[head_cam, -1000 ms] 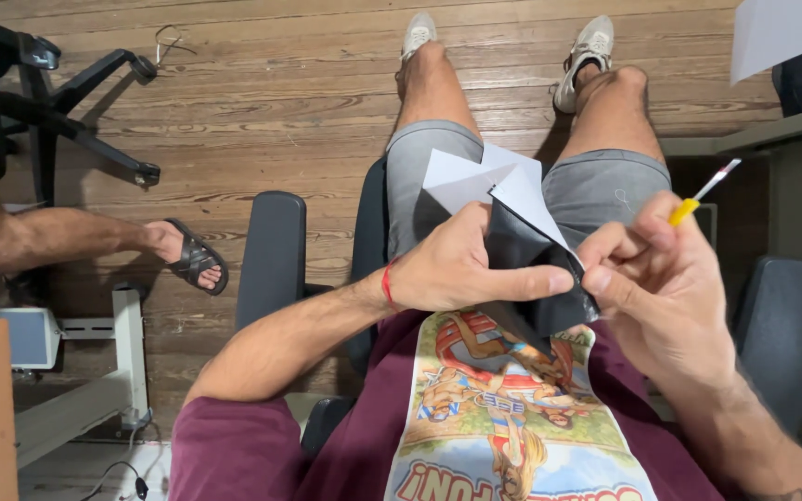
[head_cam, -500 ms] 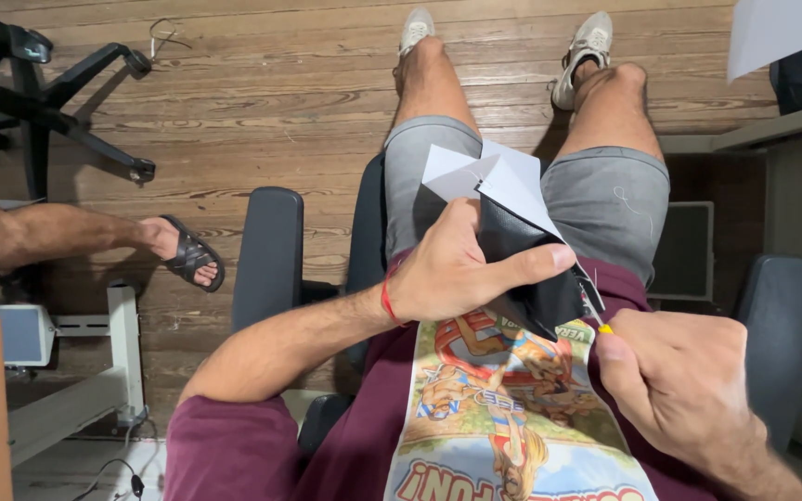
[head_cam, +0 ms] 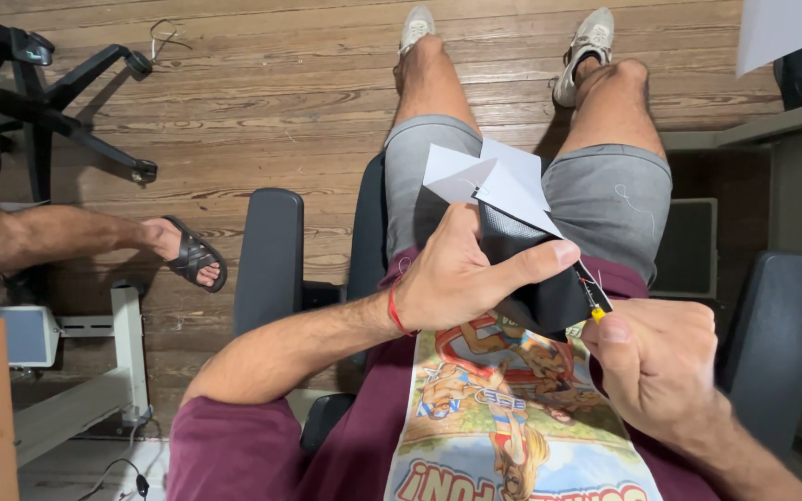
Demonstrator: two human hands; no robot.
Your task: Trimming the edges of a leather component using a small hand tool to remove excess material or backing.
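Fingers (head_cam: 549, 255) of the left hand (head_cam: 461, 278) are clamped on a piece of black fabric (head_cam: 536, 278), with the thumb lying across its front and the other fingers behind it. White paper pieces (head_cam: 494, 176) with pointed corners stand out from the far edge of the fabric. The fabric is held up over the person's lap, above the grey shorts (head_cam: 605, 199), in the middle of the view. The right hand (head_cam: 666, 371) is closed into a fist just at the near right corner of the fabric, and it pinches a thin tool with a yellow tip (head_cam: 596, 311) (perhaps a seam ripper or a needle; the view is too small to be sure). The tip touches the fabric edge.

The person sits on an office chair with black armrests (head_cam: 271, 255). The floor (head_cam: 262, 121) is of brown wooden planks. At the far left stands the base of another black chair (head_cam: 76, 102), and a second person's leg with a black sandal (head_cam: 187, 255) comes in from the left. A grey desk (head_cam: 782, 139) is at the right.

Compared with one second ago, the right hand has come down from a raised position, where the tool was pointing up to the right, and now it is low and tight against the fabric. The left hand keeps nearly the same grip.
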